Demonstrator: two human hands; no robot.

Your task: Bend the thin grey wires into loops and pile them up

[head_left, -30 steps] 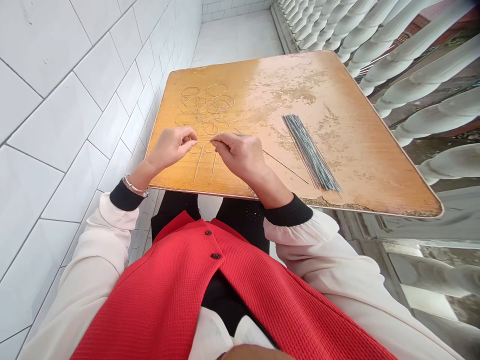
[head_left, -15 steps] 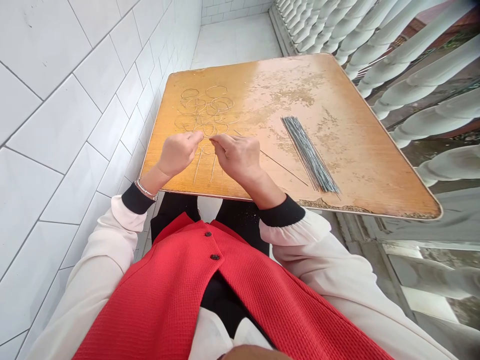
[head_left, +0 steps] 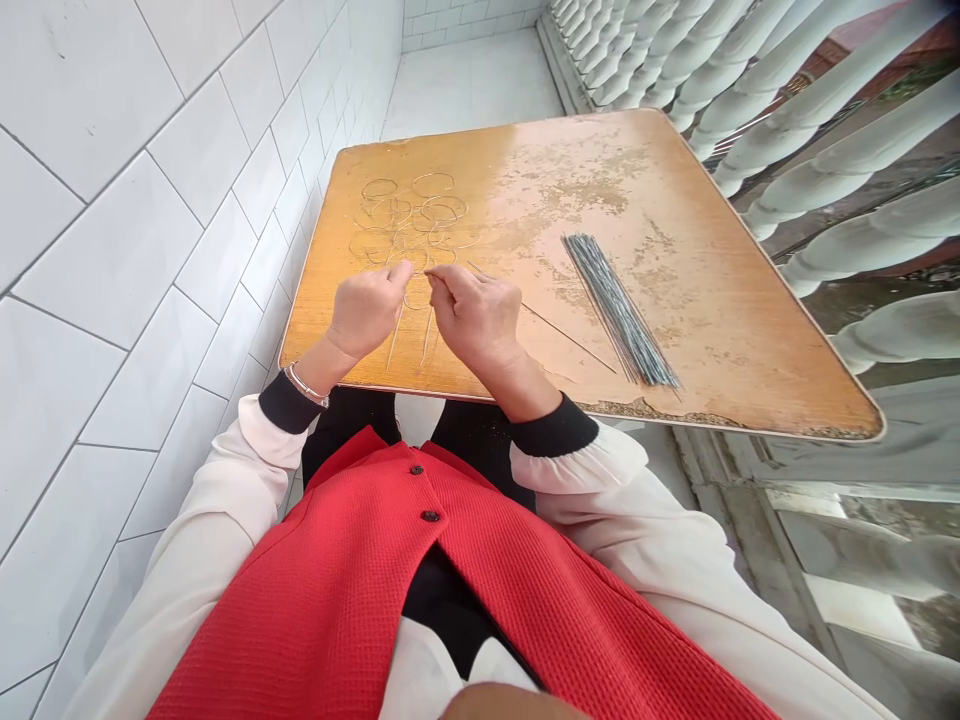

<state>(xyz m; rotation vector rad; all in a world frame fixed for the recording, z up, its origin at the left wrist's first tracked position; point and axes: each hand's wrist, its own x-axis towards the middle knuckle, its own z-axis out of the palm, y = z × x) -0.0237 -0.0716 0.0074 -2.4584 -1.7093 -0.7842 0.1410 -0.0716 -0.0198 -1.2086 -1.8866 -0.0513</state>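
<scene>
Probably steel wire [head_left: 619,310], peeling glossy wood [head_left: 720,340]

Bright, soft daylight here, seemingly from the open side past the balusters [head_left: 840,130]. Mild glare on the wooden surface [head_left: 480,170], only faint shadows under the left hand [head_left: 367,312] and right hand [head_left: 476,320], heavy wide-angle bending toward the edges, otherwise pretty sharp.

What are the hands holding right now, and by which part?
The left hand and right hand are pinched just above the wire rings, but anything between the fingertips is too thin to tell.
</scene>
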